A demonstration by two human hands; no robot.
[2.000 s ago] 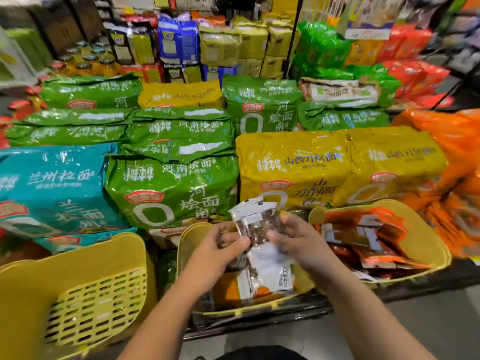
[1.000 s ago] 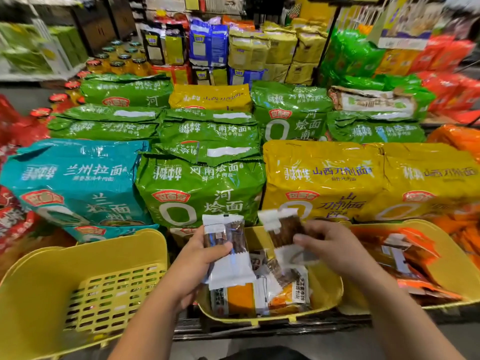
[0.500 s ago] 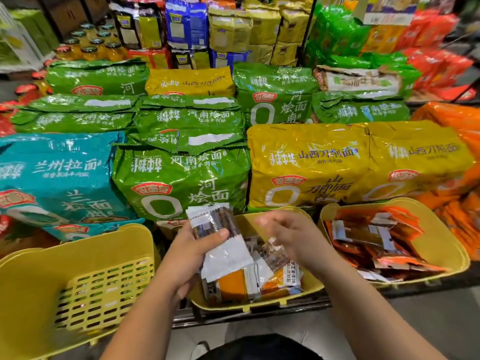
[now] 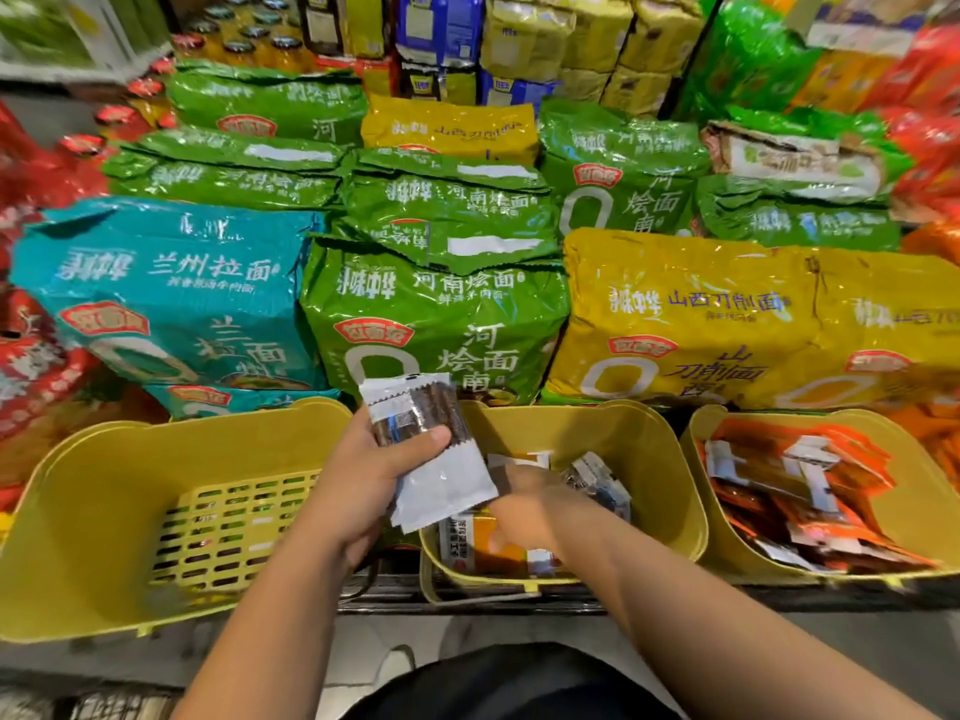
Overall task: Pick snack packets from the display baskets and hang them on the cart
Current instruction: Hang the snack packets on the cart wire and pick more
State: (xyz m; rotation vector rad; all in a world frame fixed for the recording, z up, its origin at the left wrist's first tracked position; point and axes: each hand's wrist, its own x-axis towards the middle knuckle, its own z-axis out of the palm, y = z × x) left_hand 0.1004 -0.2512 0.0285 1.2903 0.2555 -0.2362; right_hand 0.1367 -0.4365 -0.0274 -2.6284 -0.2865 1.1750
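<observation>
Since a second ago the right hand (image 4: 524,504) has dipped into the middle basket (image 4: 670,459), fingers blurred, grip unclear. Above that basket's left rim, the left hand (image 4: 374,475) fingers pinch the gathered snack packets (image 4: 447,475); collecting goes on, hanging not yet begun.

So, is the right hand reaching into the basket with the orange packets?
No, the right hand is down in the middle basket, while the basket of orange packets sits untouched beside it.
</observation>
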